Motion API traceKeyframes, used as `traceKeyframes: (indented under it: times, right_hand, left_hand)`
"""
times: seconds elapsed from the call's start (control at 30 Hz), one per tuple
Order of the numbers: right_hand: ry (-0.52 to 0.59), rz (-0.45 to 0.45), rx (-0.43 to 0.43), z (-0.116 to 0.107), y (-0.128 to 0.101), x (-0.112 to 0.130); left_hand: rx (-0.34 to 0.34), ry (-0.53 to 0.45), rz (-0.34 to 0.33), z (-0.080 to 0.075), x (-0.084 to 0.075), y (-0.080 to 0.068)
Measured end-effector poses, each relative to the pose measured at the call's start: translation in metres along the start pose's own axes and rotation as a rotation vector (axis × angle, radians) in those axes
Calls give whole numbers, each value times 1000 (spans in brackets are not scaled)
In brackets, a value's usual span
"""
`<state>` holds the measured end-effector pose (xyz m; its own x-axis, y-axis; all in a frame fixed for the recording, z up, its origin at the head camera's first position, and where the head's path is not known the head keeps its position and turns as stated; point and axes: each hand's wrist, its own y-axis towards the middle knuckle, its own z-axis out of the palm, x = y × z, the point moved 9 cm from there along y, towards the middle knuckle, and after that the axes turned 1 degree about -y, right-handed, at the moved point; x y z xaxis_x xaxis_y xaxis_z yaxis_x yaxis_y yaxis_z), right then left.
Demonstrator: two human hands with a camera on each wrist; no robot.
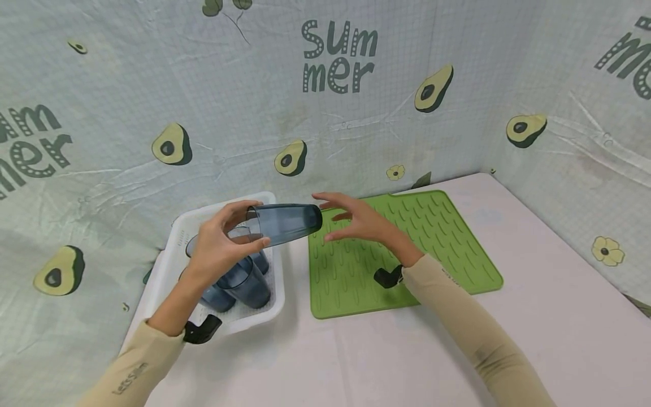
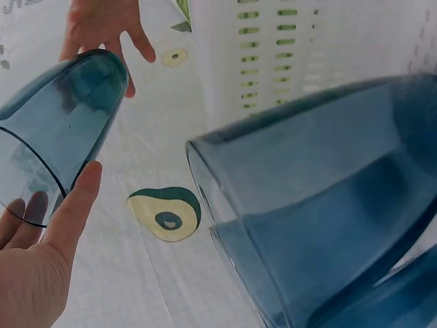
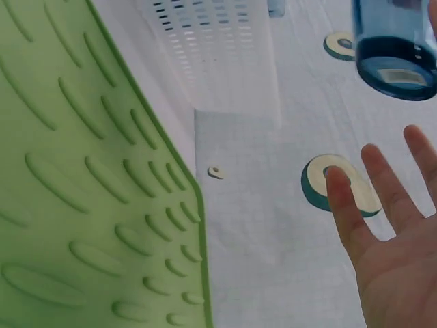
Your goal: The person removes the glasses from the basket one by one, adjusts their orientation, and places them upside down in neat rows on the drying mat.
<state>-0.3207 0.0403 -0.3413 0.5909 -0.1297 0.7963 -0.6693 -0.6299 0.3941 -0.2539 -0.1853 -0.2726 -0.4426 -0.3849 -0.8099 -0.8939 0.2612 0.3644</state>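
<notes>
A blue-tinted clear drinking glass [image 1: 287, 223] is held sideways in the air by my left hand [image 1: 216, 240], its fingers and thumb round the rim end. Its dark base points right, toward my right hand [image 1: 358, 219]. That hand has spread fingers close to the base; in the right wrist view a gap shows between fingers and glass [image 3: 397, 65]. Below my left hand, several similar glasses [image 1: 249, 285] lie in a white basket [image 1: 278, 271]. The left wrist view shows two of these glasses [image 2: 307, 198] up close, and the held glass [image 2: 75, 102] at its left.
A green ridged drying mat [image 1: 351, 288] lies on the pale pink table [image 1: 325, 362], to the right of the basket. Behind the table hangs a white cloth [image 1: 244, 113] printed with avocados; it also runs along the left and right sides.
</notes>
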Motion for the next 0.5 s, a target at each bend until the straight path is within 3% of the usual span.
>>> traceKeyframes:
  times: [0.2, 0.5]
  right_hand:
    - [63, 3, -17, 2, 0, -2]
    - [-16, 0, -107, -7, -2, 3]
  left_hand:
    - [3, -43, -32, 5, 0, 0]
    - [42, -132, -51, 11, 2, 0]
